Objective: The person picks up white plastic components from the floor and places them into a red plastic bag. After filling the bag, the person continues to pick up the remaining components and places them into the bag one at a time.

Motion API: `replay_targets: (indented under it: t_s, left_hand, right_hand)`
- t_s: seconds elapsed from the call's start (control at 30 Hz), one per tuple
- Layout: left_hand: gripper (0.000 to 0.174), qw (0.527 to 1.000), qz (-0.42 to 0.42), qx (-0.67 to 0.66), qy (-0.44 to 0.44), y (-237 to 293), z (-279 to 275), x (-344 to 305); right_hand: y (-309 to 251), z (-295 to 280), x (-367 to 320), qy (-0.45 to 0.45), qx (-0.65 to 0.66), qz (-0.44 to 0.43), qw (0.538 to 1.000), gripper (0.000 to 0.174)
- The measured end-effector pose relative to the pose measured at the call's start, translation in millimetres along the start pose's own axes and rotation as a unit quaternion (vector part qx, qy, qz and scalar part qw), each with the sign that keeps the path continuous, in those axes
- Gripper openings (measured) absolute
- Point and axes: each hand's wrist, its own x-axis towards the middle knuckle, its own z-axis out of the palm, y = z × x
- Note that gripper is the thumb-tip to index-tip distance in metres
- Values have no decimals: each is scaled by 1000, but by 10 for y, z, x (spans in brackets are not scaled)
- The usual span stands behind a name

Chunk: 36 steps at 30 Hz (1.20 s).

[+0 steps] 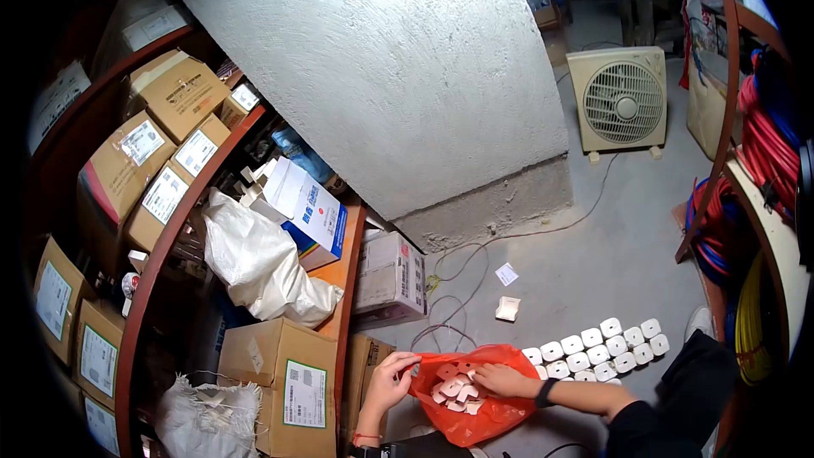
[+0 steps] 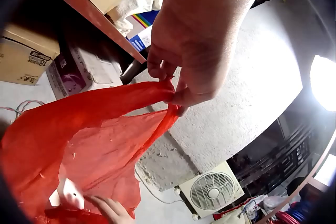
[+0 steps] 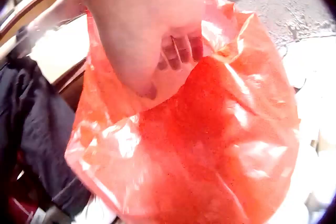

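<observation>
A red plastic bag (image 1: 483, 431) stands with its mouth spread, several small white square pieces (image 1: 458, 390) heaped inside. My left hand (image 1: 388, 383) pinches the bag's rim at the left between thumb and fingers, which shows closely in the left wrist view. Over the opposite rim reaches my right hand (image 1: 509, 380), its fingers down in the mouth beside the white pieces. Those fingers look loosely bent in the right wrist view, with nothing visible in them. To the right of the bag, more white pieces (image 1: 595, 351), each with a small central slot, lie in rows on the floor.
One loose white piece (image 1: 508, 309) and a paper label (image 1: 506, 275) lie beyond the bag. Thin cables (image 1: 462, 256) run over the floor to a box fan (image 1: 623, 103). Shelves with cartons (image 1: 280, 373) stand left; cable coils (image 1: 755, 127) fill the right rack.
</observation>
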Motion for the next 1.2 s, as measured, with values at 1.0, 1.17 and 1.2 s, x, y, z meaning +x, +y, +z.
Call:
replay_targets:
  t_s: [1.0, 1.17, 1.2]
  left_hand:
    - [29, 995, -76, 65, -23, -76, 110, 439]
    - [29, 994, -88, 62, -21, -84, 95, 423]
    - [26, 991, -122, 43, -31, -33, 90, 429]
  right_hand:
    - [352, 62, -1687, -105, -150, -64, 981, 27]
    - [344, 206, -1640, -122, -122, -45, 984, 25]
    - [347, 189, -1610, -121, -116, -46, 985, 26]
